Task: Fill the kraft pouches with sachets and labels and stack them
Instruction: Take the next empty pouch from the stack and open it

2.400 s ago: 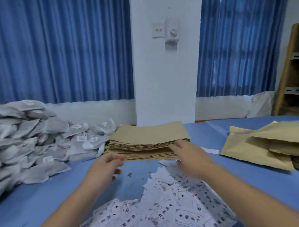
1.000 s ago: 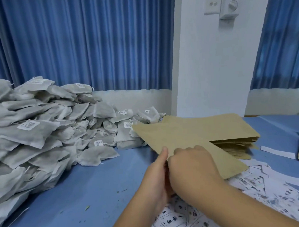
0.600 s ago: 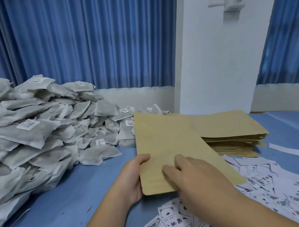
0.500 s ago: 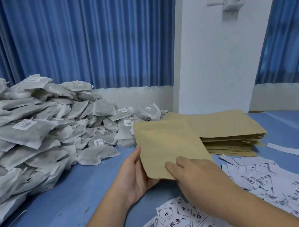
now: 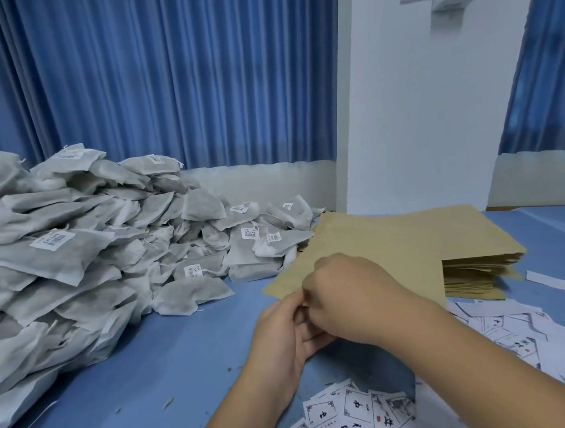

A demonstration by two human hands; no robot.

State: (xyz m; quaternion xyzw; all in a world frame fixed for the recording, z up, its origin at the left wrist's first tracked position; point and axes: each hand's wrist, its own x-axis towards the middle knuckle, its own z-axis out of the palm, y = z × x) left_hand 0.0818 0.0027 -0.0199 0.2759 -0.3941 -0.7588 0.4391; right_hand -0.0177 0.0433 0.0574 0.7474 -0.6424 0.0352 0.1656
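Both hands meet at the near edge of one flat tan kraft paper pouch (image 5: 419, 269), just above the blue table top (image 5: 152, 365). Left hand (image 5: 286, 336) sits underneath, palm up, thumb and fingertips pinching that near edge. Right hand (image 5: 349, 295) comes over the top, knuckles up, fingers curled down onto the same edge, right against the left thumb. So that's a two-handed grip on the one pouch, which lies tilted, far end raised, its left corner poking out over the table.

Is the mouth parted? Can't tell: the hands cover it completely, and nothing shows of what the pouch holds.

Behind the held pouch and to its right sits the thick stack of flat kraft pouches (image 5: 471, 273), edges layered, the held one overlapping its left part.

Over on the left, a big heap of grey-white mesh sachets (image 5: 82, 255) slopes down across the table, many with small white barcode stickers, the nearest ones reaching up to the stack's left corner.

Down front and to the right, loose white paper labels printed with black characters (image 5: 364, 411) lie scattered on the table below the forearms. One plain white paper strip (image 5: 553, 283) lies apart, just right of the stack.

Blue pleated curtains (image 5: 172, 89) hang behind, split by a white wall pillar (image 5: 416, 111).
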